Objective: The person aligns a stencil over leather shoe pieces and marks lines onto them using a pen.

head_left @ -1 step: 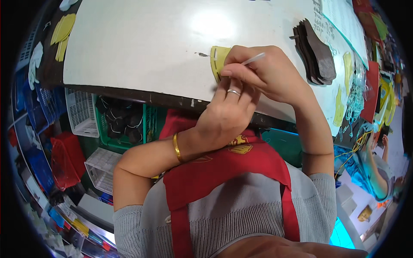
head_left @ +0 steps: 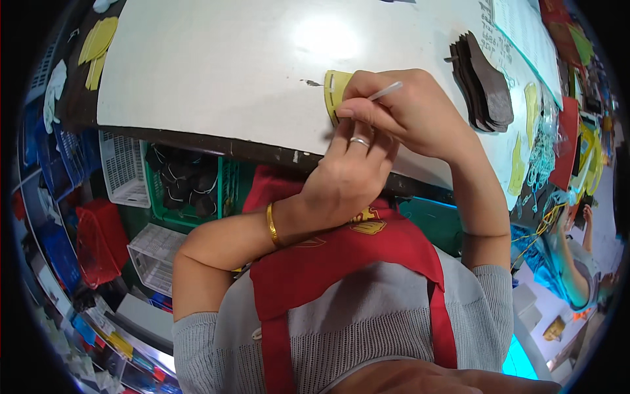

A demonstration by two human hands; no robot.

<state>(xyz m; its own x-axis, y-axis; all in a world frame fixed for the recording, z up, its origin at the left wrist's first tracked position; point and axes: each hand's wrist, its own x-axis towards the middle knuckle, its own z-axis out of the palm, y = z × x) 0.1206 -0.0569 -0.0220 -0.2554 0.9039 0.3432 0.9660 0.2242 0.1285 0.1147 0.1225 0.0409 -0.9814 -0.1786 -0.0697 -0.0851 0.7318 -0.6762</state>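
Template (head_left: 334,84) near tabletop (head_left: 210,72) front edge, likely light; grip rim. Right hand (head_left: 410,111): fingers clamped on white stick (head_left: 387,91); left hand (head_left: 348,174): can't tell.

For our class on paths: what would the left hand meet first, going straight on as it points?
The left hand would likely meet the right hand, whose thumb lies just ahead; depth is unclear.

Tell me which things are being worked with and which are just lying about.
In use:
thin pale stick, in the right hand
yellow piece, partly under that hand

Apparently lying about:
stack of dark pieces
turquoise cords
yellow pieces at far left
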